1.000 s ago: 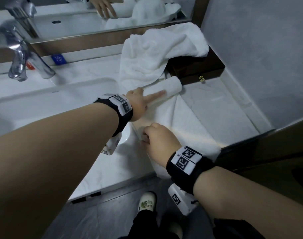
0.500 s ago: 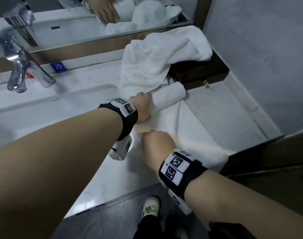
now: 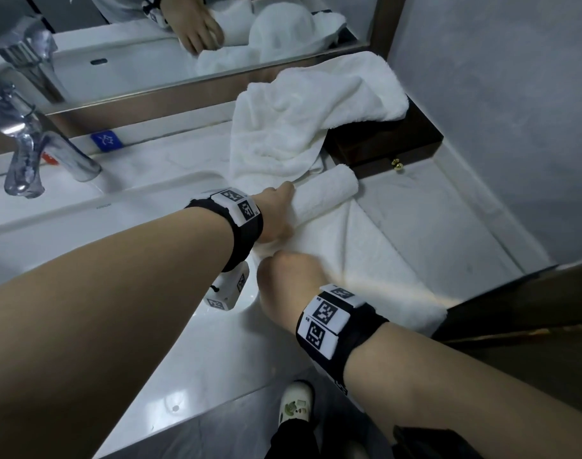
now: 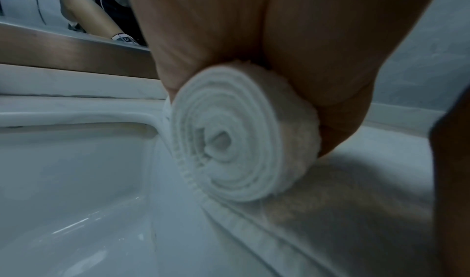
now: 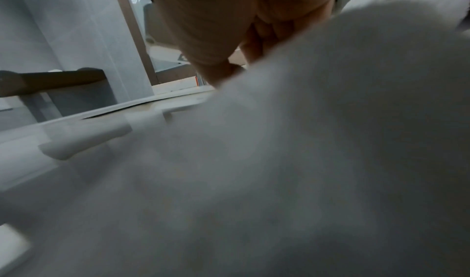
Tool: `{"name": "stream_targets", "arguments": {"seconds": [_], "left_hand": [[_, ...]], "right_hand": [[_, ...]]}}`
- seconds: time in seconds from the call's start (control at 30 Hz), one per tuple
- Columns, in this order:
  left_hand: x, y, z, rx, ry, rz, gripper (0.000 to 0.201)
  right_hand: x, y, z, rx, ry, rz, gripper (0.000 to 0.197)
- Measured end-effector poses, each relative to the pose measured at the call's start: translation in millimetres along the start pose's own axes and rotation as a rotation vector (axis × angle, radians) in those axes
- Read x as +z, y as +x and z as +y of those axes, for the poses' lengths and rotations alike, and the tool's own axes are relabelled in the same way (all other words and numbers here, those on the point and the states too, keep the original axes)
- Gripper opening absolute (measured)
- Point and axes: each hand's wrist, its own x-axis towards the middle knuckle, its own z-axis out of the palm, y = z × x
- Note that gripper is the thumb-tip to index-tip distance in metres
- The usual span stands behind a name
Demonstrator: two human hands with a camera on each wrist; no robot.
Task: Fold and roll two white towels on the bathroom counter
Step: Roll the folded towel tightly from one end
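A white towel lies on the counter, its far end wound into a roll (image 3: 329,190) and the rest flat (image 3: 365,260) towards me. My left hand (image 3: 279,213) grips the left end of the roll; the left wrist view shows the spiral end (image 4: 236,140) under the curled hand (image 4: 254,40). With curled fingers, my right hand (image 3: 289,276) pinches the flat part at its left edge, and its fingers (image 5: 267,34) press into blurred towel cloth (image 5: 330,140). A second white towel (image 3: 302,117) lies crumpled behind the roll.
The second towel drapes over a dark wooden box (image 3: 392,140) in the back right corner. A chrome faucet (image 3: 27,154) and the sink basin (image 3: 67,233) are on the left. Bare counter (image 3: 432,210) lies right of the towel, with a grey wall beyond. A mirror (image 3: 133,61) runs along the back.
My left hand, which had a finger stretched along the roll, has curled round the roll's left end. The right hand stays at the towel's left edge.
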Motion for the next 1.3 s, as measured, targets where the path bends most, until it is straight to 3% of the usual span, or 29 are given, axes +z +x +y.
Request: {"name": "stream_targets", "arguments": {"seconds": [0.13, 0.3, 0.5, 0.73, 0.87, 1.0, 1.1, 1.3], "left_hand": [[1.1, 2.7, 0.7, 0.005, 0.030, -0.025, 0.040], [4.9, 5.2, -0.1, 0.017, 0.078, -0.013, 0.046], [5.8, 4.7, 0.2, 0.024, 0.096, -0.027, 0.041], [8.9, 3.3, -0.5, 0.058, 0.082, 0.043, 0.041], [9.1, 3.2, -0.8, 0.083, 0.130, 0.061, 0.039], [4.3, 4.8, 0.8, 0.109, 0.170, 0.057, 0.050], [0.2, 6.8, 4.1, 0.131, 0.175, 0.049, 0.058], [-4.7, 8.7, 13.6, 0.203, 0.213, 0.107, 0.059]], "right_hand": [[3.2, 3.5, 3.5, -0.005, 0.031, 0.010, 0.023], [10.8, 1.3, 4.2, -0.072, 0.151, 0.022, 0.006], [22.2, -1.9, 12.6, -0.069, 0.258, 0.000, 0.022], [4.4, -19.6, 28.8, -0.121, 0.501, 0.125, 0.014], [-5.1, -34.4, 70.5, 0.021, 0.397, 0.190, 0.028], [3.9, -54.2, 107.7, 0.037, 0.266, 0.039, 0.056], [22.0, -65.4, 110.1, 0.048, 0.081, -0.107, 0.064], [33.3, -75.0, 92.1, 0.140, 0.062, -0.096, 0.069]]}}
